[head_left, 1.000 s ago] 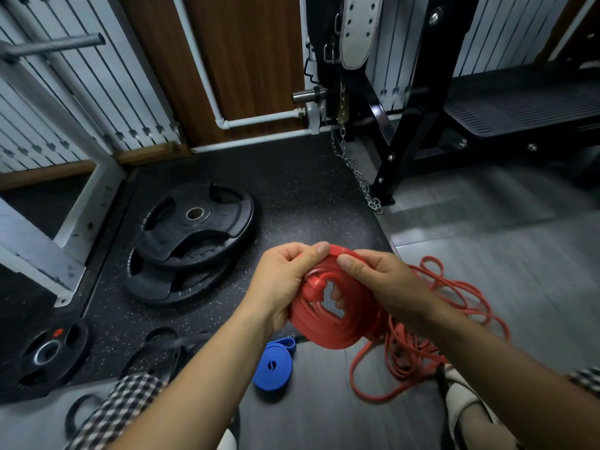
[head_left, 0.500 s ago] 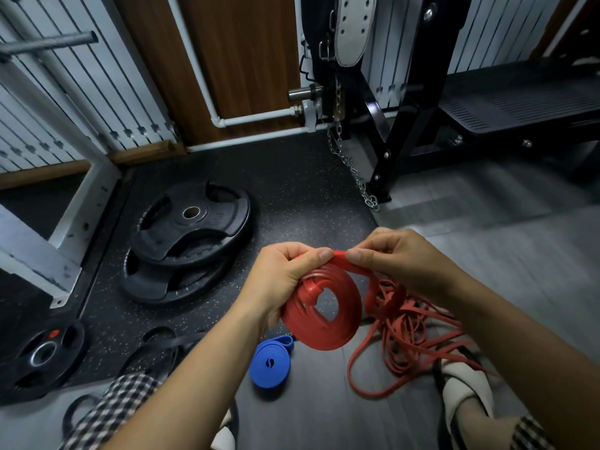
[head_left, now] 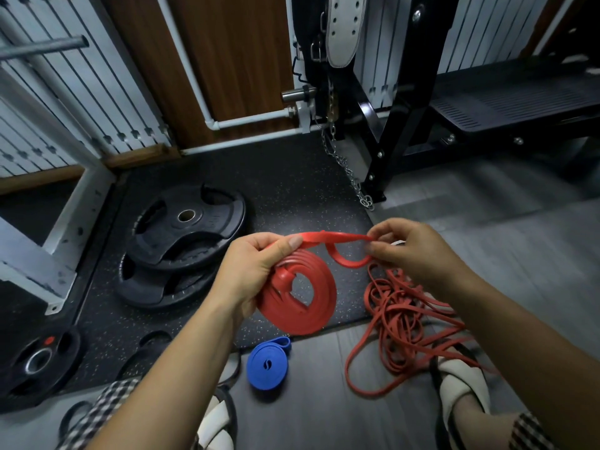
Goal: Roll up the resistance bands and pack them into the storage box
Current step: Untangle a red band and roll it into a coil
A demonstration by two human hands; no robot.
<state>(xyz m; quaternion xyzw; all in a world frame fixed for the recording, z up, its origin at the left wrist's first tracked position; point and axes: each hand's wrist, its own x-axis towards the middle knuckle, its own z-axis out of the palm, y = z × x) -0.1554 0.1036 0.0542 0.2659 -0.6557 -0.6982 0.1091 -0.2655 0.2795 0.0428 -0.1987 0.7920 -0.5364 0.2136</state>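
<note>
A red resistance band (head_left: 311, 306) is partly wound into a flat coil that hangs in front of me. My left hand (head_left: 253, 271) grips the coil at its upper left edge, thumb on top. My right hand (head_left: 412, 251) pinches the band's free strand, pulled out level to the right of the coil with a small loop under it. The loose rest of the red band (head_left: 406, 326) lies tangled on the floor below my right hand. A blue band (head_left: 268, 365), rolled up, lies on the floor under the coil. No storage box is in view.
Two stacked black weight plates (head_left: 181, 241) lie on the speckled mat to the left, a smaller plate (head_left: 35, 362) nearer me. A black rack leg (head_left: 389, 151) with a chain (head_left: 347, 170) and a bench (head_left: 513, 105) stand behind. My sandalled feet (head_left: 461, 388) flank the bands.
My right hand has drawn away from the coil to the right, pulling a length of the free strand out straight. The left hand keeps its grip on the coil.
</note>
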